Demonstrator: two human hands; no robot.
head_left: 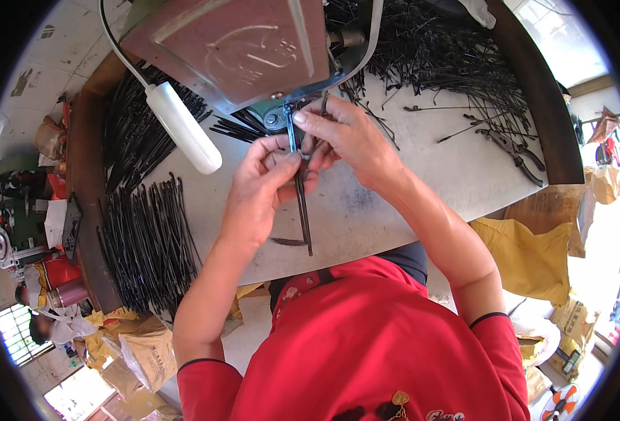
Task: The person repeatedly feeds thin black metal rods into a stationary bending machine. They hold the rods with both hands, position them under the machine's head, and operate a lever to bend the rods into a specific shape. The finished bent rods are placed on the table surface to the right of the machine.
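Note:
Below the machine head (233,52), my left hand (257,186) is closed around a long, thin dark strip (303,217), pinched between thumb and fingers. The strip's lower end points toward me over the table's front edge. My right hand (355,140) is bent in beside it, with thumb and fingers closed near the strip's upper part and the machine's shiny tool (291,126). A small dark piece shows at its fingertips, too covered to name. The strip's contact with the tool is partly hidden by my fingers.
A white lamp (184,130) hangs left of my hands. Bundled black strips (149,245) lie along the left side. Thin black rods (436,49) heap up at the back right, near pliers (513,154). A raised wooden rim (545,91) borders the metal tabletop (422,168).

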